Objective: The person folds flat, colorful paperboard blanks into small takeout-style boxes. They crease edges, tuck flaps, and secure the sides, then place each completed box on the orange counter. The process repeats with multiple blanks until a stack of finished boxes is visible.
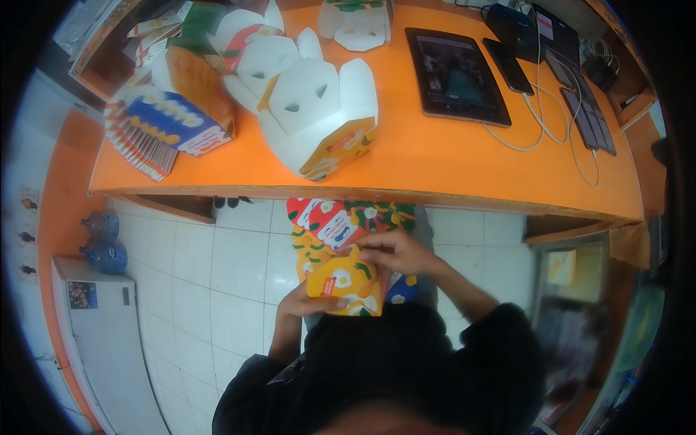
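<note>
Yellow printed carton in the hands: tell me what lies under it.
Under the yellow printed cardboard carton lies a stack of flat printed carton blanks, red, yellow and green. The carton and both hands cover their lower part; what supports them is hidden.

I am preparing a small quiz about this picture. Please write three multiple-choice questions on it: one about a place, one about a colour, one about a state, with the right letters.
1. Where does the tablet lie?
A. on the counter
B. on the floor
C. on the freezer

2. What colour is the counter?
A. green
B. orange
C. grey

3. How is the yellow box held?
A. by no hand
B. by one hand
C. by both hands

Answers: 1 A, it lies flat on the counter top, screen up. 2 B, the top is plain orange. 3 C, the left hand grips it from below and the right hand from above.
</note>
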Available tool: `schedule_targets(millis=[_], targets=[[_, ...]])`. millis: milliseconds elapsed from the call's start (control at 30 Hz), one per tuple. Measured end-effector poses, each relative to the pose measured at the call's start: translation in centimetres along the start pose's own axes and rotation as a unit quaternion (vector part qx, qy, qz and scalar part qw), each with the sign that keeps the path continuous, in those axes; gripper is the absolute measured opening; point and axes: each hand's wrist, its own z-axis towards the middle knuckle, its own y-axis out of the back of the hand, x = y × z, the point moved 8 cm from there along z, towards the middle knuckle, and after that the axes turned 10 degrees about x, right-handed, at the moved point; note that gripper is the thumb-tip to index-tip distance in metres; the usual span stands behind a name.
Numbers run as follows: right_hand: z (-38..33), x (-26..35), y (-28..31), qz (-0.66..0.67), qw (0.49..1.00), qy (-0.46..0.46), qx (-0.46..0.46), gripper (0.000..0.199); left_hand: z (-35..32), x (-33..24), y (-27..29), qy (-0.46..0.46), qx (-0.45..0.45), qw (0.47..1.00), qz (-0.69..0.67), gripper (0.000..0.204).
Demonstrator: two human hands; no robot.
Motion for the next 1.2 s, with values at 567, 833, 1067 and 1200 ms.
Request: schedule_targets(millis=[567, 833, 1067, 1200], targets=[[-1.1, 0.4, 1.0, -0.176, 0.972, 0.011, -0.155, 0.046, 0.7, 0.7, 0.6, -0.031, -0.309, 0.947, 0.078, 0.025], [-1.2, 0.7, -0.3, -0.168, 0.972, 0.076, -0.144, 0.039, 1.2, -3.4, -0.4, -0.099, -0.298, 0.868, 0.385, 0.02], [-0.8, -1.4, -0.9, -0.111, 0.979, 0.017, -0.172, 0.025, 1.9, -5.2, -1.2, -0.169, -0.335, 0.753, 0.541, 0.016], [-0.3, -2.2, -0.8, -0.099, 0.978, 0.022, -0.183, 0.022, 1.8, -4.4, -0.5, -0.154, -0.346, 0.792, 0.48, 0.013]])
